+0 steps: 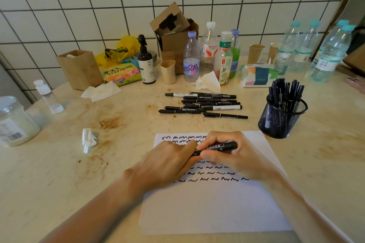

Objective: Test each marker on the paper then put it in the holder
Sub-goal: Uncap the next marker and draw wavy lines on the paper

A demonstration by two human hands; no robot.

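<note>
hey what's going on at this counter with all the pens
A person is testing markers. Both hands hold one black marker over the paper: the right hand grips its barrel, and the left hand pinches its left end, either capping or uncapping it. The sheet already carries several rows of black squiggles. A pile of markers lies on the counter beyond the paper, and the mesh holder to the right already holds many.
</note>
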